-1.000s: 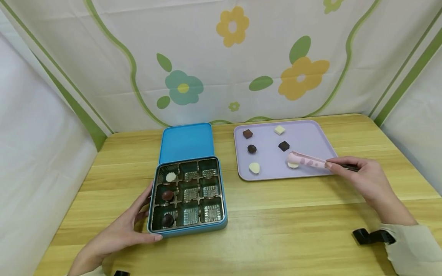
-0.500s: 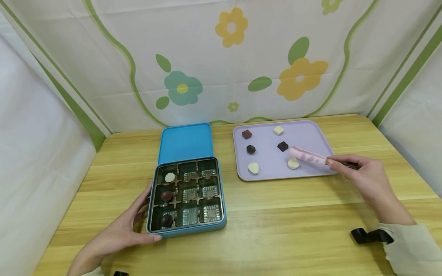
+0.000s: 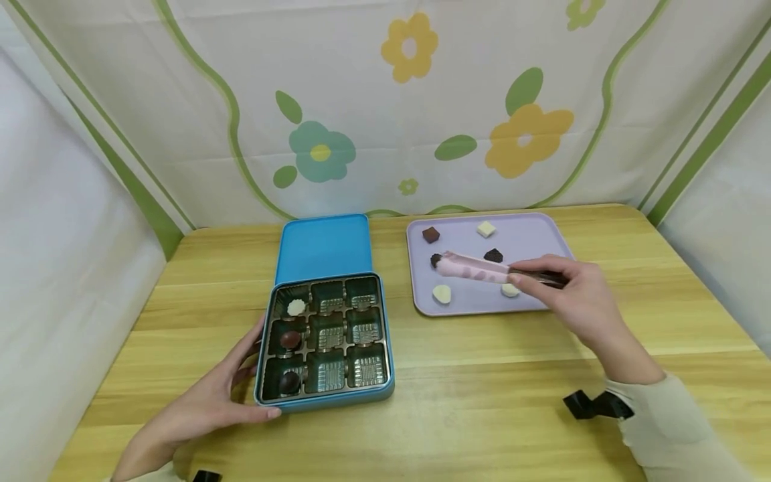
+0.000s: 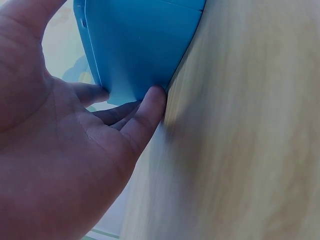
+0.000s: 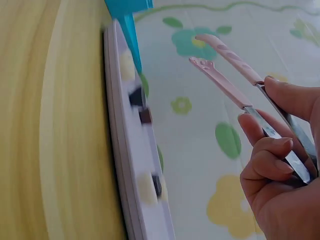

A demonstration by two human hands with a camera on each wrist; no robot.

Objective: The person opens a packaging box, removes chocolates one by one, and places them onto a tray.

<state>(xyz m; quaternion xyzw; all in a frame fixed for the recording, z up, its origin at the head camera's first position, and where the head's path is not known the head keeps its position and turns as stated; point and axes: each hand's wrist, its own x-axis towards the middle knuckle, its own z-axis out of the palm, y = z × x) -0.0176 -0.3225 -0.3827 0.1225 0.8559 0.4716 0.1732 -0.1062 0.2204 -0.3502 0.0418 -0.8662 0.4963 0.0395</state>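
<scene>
In the head view my left hand holds the near left corner of a blue tin box, thumb at the front and fingers along the left side. Its divided insert bears a white chocolate, a brown one and a dark one down the left column. My right hand grips pink-tipped tongs over the lilac tray. Their tips overlap a round dark chocolate. From the right wrist, the tongs' arms stand apart with nothing between them.
More chocolates lie on the tray: a brown square, a white square, a dark square, a white drop and a partly hidden white round. The blue lid lies behind the box. A flowered cloth hangs at the back.
My right hand has moved left with the tongs, from over the white round chocolate to the dark round one. The left hand and the box have stayed put.
</scene>
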